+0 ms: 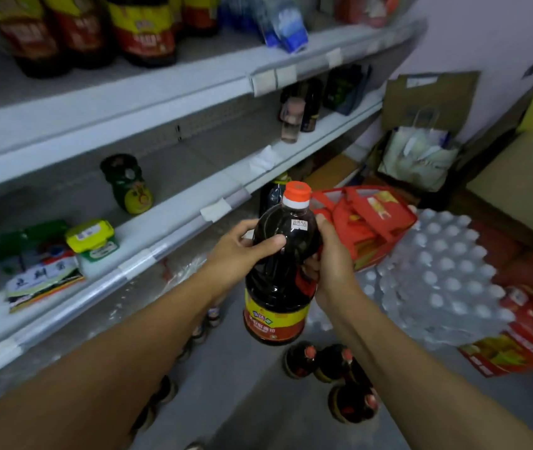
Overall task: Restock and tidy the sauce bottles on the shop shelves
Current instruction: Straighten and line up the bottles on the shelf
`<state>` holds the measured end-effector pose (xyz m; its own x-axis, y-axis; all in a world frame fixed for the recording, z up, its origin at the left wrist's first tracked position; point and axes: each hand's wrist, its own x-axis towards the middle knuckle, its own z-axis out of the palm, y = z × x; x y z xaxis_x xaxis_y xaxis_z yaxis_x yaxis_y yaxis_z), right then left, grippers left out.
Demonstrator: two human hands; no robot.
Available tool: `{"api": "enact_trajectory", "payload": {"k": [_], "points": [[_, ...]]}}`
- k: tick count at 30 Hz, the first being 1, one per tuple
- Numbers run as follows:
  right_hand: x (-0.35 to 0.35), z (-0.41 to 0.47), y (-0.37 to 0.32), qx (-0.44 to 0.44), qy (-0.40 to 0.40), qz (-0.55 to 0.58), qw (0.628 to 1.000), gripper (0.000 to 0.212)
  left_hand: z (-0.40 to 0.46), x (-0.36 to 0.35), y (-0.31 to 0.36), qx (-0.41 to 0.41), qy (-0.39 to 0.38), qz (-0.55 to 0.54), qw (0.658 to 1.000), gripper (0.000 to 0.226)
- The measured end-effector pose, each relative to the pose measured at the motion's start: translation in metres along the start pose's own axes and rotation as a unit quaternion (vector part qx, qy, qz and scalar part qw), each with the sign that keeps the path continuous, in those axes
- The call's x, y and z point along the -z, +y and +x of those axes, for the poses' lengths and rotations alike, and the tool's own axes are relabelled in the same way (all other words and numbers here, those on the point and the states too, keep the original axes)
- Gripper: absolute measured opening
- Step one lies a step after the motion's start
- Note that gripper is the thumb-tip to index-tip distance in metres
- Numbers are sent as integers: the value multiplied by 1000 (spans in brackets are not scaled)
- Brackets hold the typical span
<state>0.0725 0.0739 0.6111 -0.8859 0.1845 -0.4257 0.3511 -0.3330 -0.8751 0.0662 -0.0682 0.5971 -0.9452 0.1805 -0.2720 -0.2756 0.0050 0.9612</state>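
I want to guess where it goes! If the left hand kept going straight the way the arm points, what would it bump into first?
It already grips the big sauce bottle, so the left hand meets that first. Beyond it lies the red carton on the floor, probably next, though depth is hard to judge from the head view.

Arms: two forearms reach in from the lower edge of the view, both bare from the frame edge to the wrist; no sleeve or cuff shows.
Left hand (239,251): bare, no glove, no ring or band on the fingers that show.
Right hand (331,264): bare, no glove; wrist carries no watch or bracelet.
Nails: short and unpainted where the left thumb shows.
Rest of the body: out of view.
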Motion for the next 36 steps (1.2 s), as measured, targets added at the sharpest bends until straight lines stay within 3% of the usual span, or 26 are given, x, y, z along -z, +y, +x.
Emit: {"api": "enact_trajectory", "payload": {"k": [6, 16, 20, 25, 29, 36], "points": [[-19, -22, -73, 33, -29, 30, 999, 38, -1, -6, 68, -47, 16, -2, 999, 49], [-76, 1, -154, 80, -14, 54, 995, 36, 40, 19, 161, -110, 27, 1, 994, 41], [-104, 19, -184, 82, -34, 107, 990, 28, 58, 35, 198, -123, 14, -3, 992, 63], [-135, 43, -222, 116, -43, 109, 986, 32, 83, 48, 242, -146, 25, 3, 989, 41], [-155, 71, -247, 137, -63, 118, 981, 33, 108, 57, 269, -168, 57, 10, 984, 58], [-198, 149, -286, 132, -129, 106, 977, 27, 172, 80, 304, -195, 150, 11, 969, 56]]}}
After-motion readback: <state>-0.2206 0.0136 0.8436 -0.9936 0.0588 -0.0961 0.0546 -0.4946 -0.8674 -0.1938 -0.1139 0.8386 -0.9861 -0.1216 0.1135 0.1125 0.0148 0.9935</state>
